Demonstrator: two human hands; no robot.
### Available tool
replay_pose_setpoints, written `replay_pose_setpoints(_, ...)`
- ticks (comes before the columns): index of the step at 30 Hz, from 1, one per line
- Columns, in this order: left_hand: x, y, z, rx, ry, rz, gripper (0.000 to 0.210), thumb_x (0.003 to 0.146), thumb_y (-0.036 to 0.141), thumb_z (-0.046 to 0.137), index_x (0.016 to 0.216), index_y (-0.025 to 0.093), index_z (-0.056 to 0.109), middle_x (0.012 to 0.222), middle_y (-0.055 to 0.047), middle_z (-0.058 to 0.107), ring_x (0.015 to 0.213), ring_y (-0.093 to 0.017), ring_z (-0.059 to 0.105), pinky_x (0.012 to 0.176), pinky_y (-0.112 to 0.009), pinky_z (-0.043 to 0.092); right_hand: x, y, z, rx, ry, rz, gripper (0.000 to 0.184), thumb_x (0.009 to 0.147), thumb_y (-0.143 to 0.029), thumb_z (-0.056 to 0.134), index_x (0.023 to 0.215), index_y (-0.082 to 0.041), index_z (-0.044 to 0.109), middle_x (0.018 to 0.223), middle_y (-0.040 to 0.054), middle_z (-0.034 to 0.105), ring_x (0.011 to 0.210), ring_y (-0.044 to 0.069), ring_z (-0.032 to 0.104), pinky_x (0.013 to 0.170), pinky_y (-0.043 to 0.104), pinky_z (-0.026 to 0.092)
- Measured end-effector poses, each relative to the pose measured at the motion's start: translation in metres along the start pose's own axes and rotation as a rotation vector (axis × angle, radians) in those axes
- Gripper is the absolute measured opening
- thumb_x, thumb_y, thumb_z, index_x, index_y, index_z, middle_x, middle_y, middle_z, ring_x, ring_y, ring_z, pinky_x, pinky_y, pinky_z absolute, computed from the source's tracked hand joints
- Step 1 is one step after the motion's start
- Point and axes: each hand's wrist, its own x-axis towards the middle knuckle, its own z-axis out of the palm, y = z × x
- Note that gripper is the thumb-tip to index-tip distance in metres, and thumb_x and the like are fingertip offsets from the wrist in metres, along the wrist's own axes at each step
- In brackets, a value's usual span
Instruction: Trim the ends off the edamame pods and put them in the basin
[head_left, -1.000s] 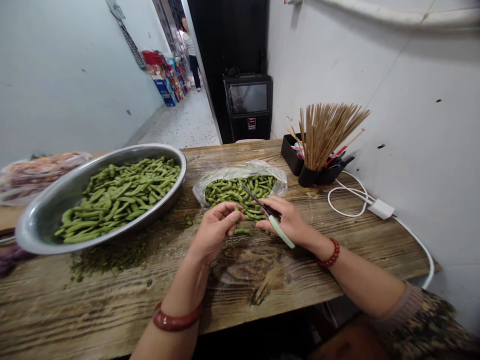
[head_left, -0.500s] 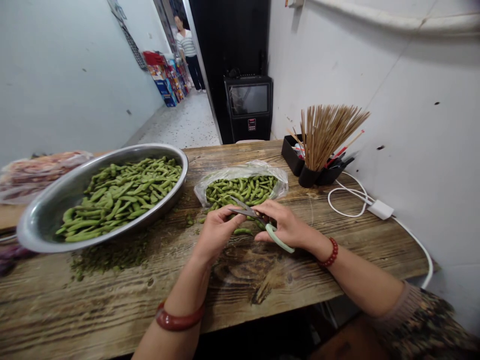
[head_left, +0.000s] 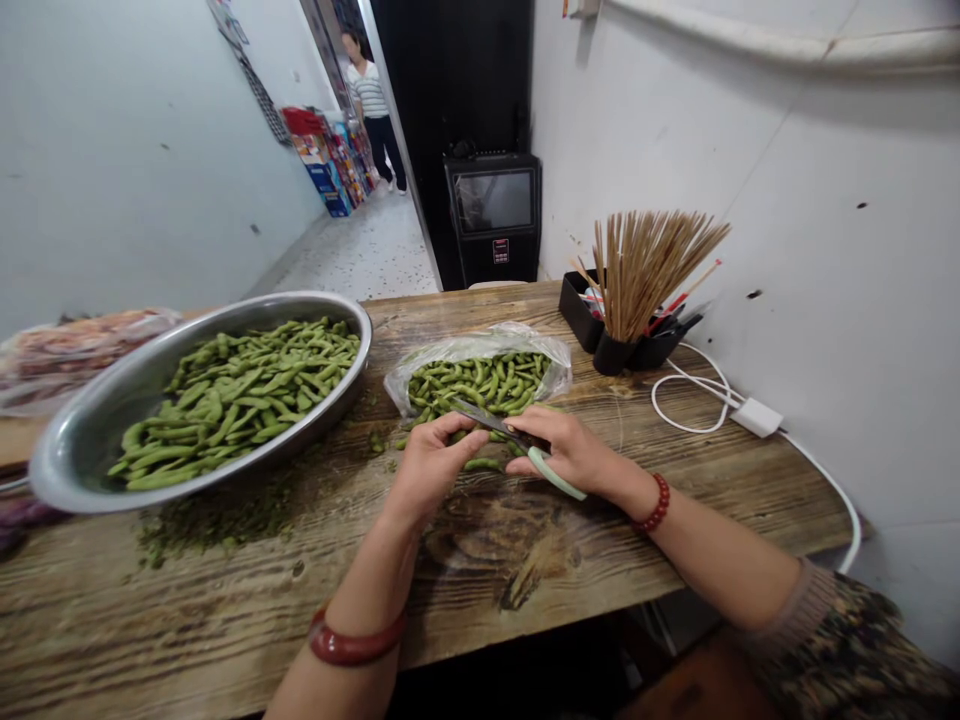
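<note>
My right hand (head_left: 562, 448) is closed on a pair of scissors (head_left: 553, 474) with pale green handles, its blades pointing left toward my other hand. Thumb and fingers of my left hand (head_left: 433, 468) are pinched together by the blade tips; what they hold, if anything, is hidden. Just beyond both hands lies a clear plastic bag (head_left: 553, 364) of green edamame pods (head_left: 480, 378), with a few loose pods (head_left: 484, 464) on the wood below it. To the left stands a large oval metal basin (head_left: 67, 480) full of edamame pods (head_left: 244, 395).
Green trimmings (head_left: 217, 525) are scattered on the wooden table (head_left: 315, 600) beside the basin. Behind on the right, a black holder (head_left: 613, 355) carries many thin sticks (head_left: 652, 270); a white cable (head_left: 821, 475) runs nearby. A bagged item (head_left: 90, 350) lies far left. A person (head_left: 371, 105) stands in the doorway.
The scissor blades have closed together, where they stood apart before. Both hands stay in nearly the same place; the whole view has shifted slightly.
</note>
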Motion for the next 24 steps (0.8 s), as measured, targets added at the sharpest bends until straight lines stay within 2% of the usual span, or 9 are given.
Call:
replay_pose_setpoints(3, 0.001, 0.000, -0.001, -0.045, 0.073, 0.011, 0.011, 0.065, 0.022, 0.074, 0.074, 0.015, 0.073, 0.078, -0.004, 0.067, 0.074, -0.014, 0.058, 0.066, -0.022, 0.045, 0.002, -0.002, -0.001, 0.052, 0.081, 0.056, 0.038, 0.078, -0.038, 0.069, 0.108, -0.015, 0.063, 0.086, 0.0061, 0.061, 0.077, 0.017, 0.057, 0.070, 0.029, 0.047)
replay_pose_setpoints(6, 0.000, 0.001, -0.002, -0.218, 0.089, -0.091, 0.018, 0.065, 0.026, 0.076, 0.078, 0.015, 0.070, 0.065, 0.002, 0.059, 0.052, -0.006, 0.047, 0.046, -0.016, 0.035, 0.003, -0.004, -0.001, 0.093, 0.141, 0.092, 0.039, 0.078, -0.037, 0.070, 0.109, -0.015, 0.063, 0.086, 0.0058, 0.062, 0.078, 0.017, 0.059, 0.072, 0.029, 0.048)
replay_pose_setpoints(8, 0.000, 0.003, -0.002, -0.368, 0.075, -0.155, 0.023, 0.063, 0.028, 0.077, 0.079, 0.015, 0.066, 0.055, 0.005, 0.050, 0.044, -0.004, 0.038, 0.039, -0.014, 0.027, 0.003, -0.004, 0.000, 0.102, 0.141, 0.095, 0.041, 0.076, -0.036, 0.072, 0.110, -0.015, 0.063, 0.087, 0.0060, 0.063, 0.078, 0.017, 0.059, 0.073, 0.029, 0.048)
replay_pose_setpoints(11, 0.001, 0.005, -0.002, -0.507, 0.053, -0.189, 0.028, 0.062, 0.028, 0.079, 0.078, 0.014, 0.060, 0.052, 0.006, 0.048, 0.044, -0.004, 0.039, 0.037, -0.013, 0.027, 0.003, -0.005, 0.002, 0.082, 0.132, 0.088, 0.045, 0.074, -0.035, 0.074, 0.112, -0.014, 0.062, 0.089, 0.0066, 0.061, 0.080, 0.018, 0.058, 0.073, 0.030, 0.048)
replay_pose_setpoints(16, 0.002, 0.007, -0.001, -0.556, 0.040, -0.206, 0.030, 0.064, 0.027, 0.078, 0.079, 0.014, 0.056, 0.066, 0.000, 0.061, 0.044, -0.003, 0.043, 0.037, -0.012, 0.029, 0.001, -0.006, 0.003, 0.016, 0.106, 0.067, 0.052, 0.074, -0.039, 0.073, 0.117, -0.015, 0.057, 0.090, 0.0067, 0.058, 0.077, 0.018, 0.055, 0.070, 0.031, 0.048)
replay_pose_setpoints(24, -0.001, 0.004, 0.001, -0.505, -0.039, -0.189, 0.029, 0.063, 0.026, 0.078, 0.084, 0.012, 0.066, 0.069, -0.002, 0.061, 0.047, -0.003, 0.044, 0.039, -0.013, 0.028, 0.001, -0.012, 0.000, -0.050, 0.051, 0.026, 0.054, 0.076, -0.035, 0.072, 0.123, -0.018, 0.053, 0.096, 0.0079, 0.057, 0.079, 0.018, 0.056, 0.072, 0.032, 0.049)
